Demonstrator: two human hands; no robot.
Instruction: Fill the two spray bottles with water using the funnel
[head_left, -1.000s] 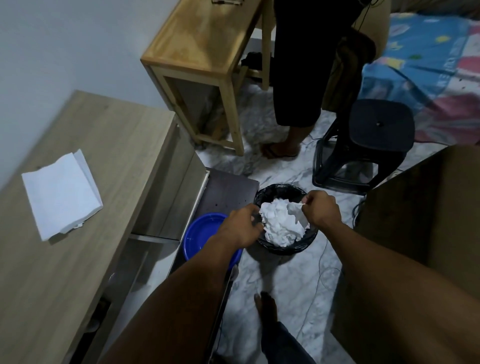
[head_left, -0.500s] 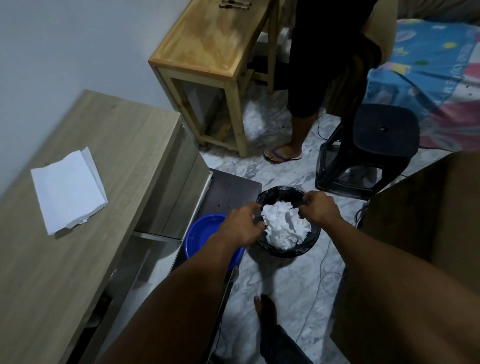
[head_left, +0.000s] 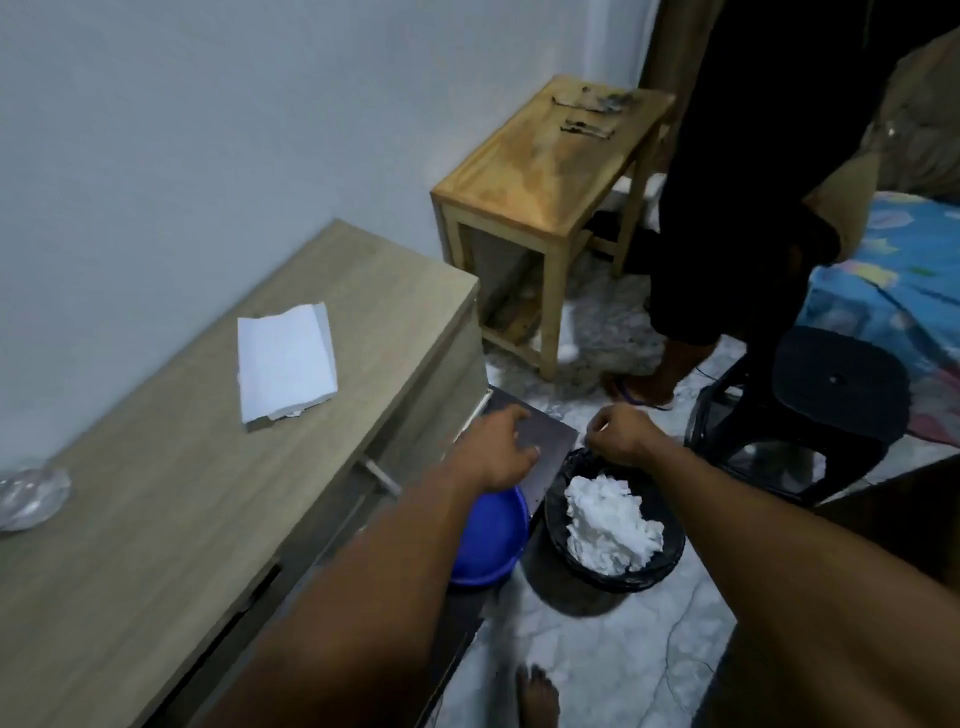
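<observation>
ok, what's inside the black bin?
Crumpled white tissue fills the bin, heaped near its rim. Anything beneath the tissue is hidden, and the right hand covers the far rim.

The counter (head_left: 156, 519) offers the widest free surface: bare wood lies all round the folded white paper (head_left: 284, 358), with only a crumpled clear plastic (head_left: 28, 496) at its left edge. Lower down the way is tight, for the left grip (head_left: 498, 447) hangs loose over a dark panel (head_left: 540, 441) with the blue basin (head_left: 488, 540) under its forearm, and the right grip (head_left: 618, 436) pinches the far rim of the black bin (head_left: 670, 551), heaped with crumpled tissue (head_left: 608, 525). Beyond, a black stool (head_left: 831, 395), a standing person's legs (head_left: 727, 208) and a wooden side table (head_left: 545, 171) crowd the marble floor (head_left: 597, 649), bare only on the bin's near side beside a bare foot (head_left: 537, 696).
</observation>
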